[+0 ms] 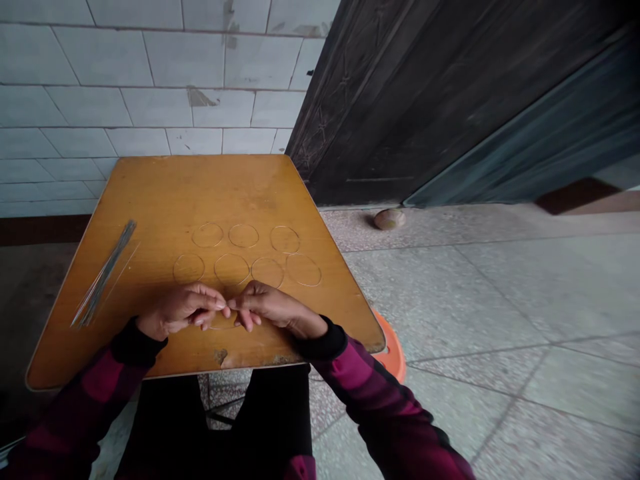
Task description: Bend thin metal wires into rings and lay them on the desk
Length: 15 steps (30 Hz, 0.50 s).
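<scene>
My left hand (pixel 177 311) and my right hand (pixel 267 308) meet above the near part of a wooden tabletop (pixel 210 183), fingertips pinched together. A thin wire ring (pixel 223 323) hangs below the fingers, and both hands appear to hold its ends. Several similar wire rings (pixel 232 269) lie flat in two rows just beyond my hands, not touching them. Far to my left, a bundle of straight thin wires (pixel 103 275) lies slanted on the table.
An orange stool rim (pixel 394 350) pokes out under the table's right corner. A rounded stone (pixel 389 219) sits on the speckled terrazzo floor (pixel 500 313) by a dark wooden door (pixel 395 100). White tiles (pixel 150 80) cover the wall behind the table.
</scene>
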Available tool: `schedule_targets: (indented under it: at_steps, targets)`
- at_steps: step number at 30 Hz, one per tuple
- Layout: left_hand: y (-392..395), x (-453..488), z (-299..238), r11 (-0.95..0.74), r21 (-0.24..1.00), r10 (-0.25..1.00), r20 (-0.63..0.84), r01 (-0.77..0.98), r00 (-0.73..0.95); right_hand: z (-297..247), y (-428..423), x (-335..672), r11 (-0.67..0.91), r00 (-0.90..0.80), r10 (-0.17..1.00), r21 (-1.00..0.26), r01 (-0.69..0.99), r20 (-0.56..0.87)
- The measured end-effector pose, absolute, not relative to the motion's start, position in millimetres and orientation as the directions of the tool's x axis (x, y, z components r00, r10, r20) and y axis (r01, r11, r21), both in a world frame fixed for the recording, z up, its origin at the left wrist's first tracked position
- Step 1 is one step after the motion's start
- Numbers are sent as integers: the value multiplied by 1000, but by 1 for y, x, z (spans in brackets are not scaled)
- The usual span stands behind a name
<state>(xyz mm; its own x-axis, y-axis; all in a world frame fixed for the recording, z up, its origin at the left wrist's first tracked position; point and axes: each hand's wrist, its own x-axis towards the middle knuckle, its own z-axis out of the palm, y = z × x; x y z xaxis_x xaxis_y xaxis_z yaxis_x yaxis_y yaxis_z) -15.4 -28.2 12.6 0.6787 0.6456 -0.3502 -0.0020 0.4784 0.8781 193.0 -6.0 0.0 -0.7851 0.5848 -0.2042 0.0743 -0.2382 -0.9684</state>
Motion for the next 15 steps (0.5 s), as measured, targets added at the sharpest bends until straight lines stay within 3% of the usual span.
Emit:
schedule_targets:
  at_steps: [5, 9, 15]
  targets:
    - [-28, -15, 12, 472, 882, 649, -356, 11, 672, 1, -6, 193, -227, -814, 550, -971, 71, -188]
    - [-28, -14, 14, 482, 876, 665, -365, -1, 651, 4, -7, 192, -305, -833, 531, -952, -13, -159]
    - [-28, -11, 11, 565, 807, 677, -336, -170, 654, 5, -7, 190, -470, -823, 539, -875, -116, -180]
